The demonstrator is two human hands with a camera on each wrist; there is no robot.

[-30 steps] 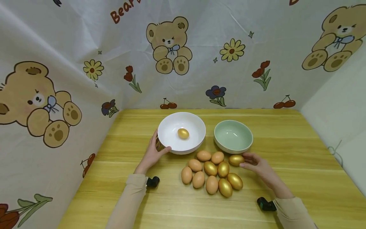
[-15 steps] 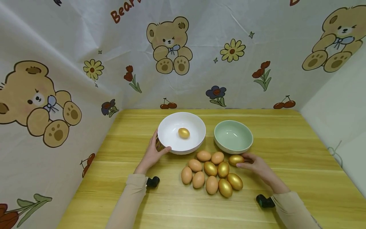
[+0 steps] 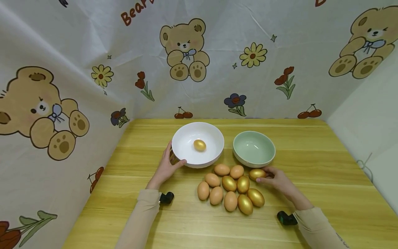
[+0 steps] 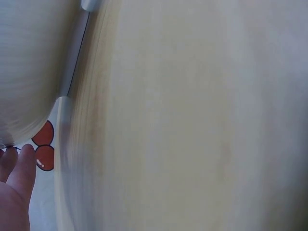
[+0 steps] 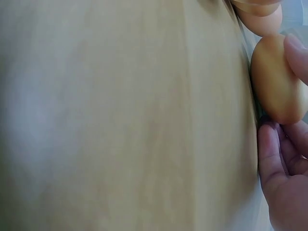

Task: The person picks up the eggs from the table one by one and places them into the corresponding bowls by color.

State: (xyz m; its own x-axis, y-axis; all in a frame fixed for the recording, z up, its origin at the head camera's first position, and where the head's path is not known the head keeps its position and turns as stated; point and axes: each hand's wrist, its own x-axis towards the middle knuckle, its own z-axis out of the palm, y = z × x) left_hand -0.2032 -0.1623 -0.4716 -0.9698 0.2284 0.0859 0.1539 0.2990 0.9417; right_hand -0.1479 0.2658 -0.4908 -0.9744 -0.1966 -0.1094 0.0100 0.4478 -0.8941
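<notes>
Because the right hand (image 3: pixel 281 183) pinches the smooth gold egg (image 3: pixel 255 174) between thumb and fingers near one end only, the egg could squirt loose and roll into the brown egg (image 3: pixel 237 171) beside it on the bench (image 3: pixel 199 228), or bump the green bowl (image 3: pixel 254 152) just behind. The left hand's (image 3: pixel 163 170) fingers spread straight against the white bowl (image 3: pixel 199 165). Compared with a second ago, the right thumb reaches farther across the egg, which lies in the same place.
</notes>
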